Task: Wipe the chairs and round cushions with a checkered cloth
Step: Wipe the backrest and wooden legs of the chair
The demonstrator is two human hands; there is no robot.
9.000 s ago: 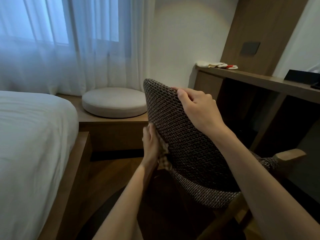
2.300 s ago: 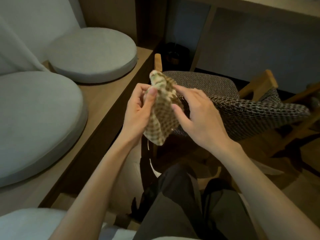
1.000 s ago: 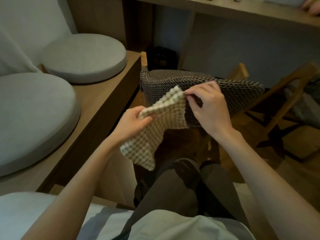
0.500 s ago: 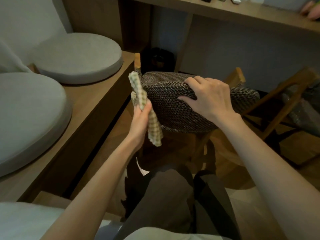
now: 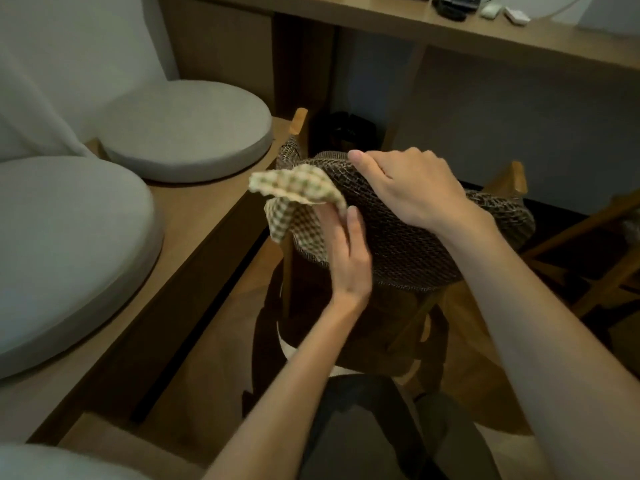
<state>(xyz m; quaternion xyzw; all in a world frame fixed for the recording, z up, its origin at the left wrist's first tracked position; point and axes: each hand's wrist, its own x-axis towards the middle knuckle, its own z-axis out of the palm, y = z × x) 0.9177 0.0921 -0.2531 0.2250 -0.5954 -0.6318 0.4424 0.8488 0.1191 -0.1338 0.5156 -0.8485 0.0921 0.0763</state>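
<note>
Two hands at the woven chair backrest [image 5: 408, 247]: right hand [image 5: 412, 188] grips its top edge, left hand [image 5: 343, 251] pinches the checkered cloth [image 5: 298, 188] at its left end (limp, light; best held bunched).

Crumpled checkered cloth [image 5: 298, 199] against woven chair back [image 5: 408, 244]; grey round cushions [image 5: 187, 133] leftward.
</note>
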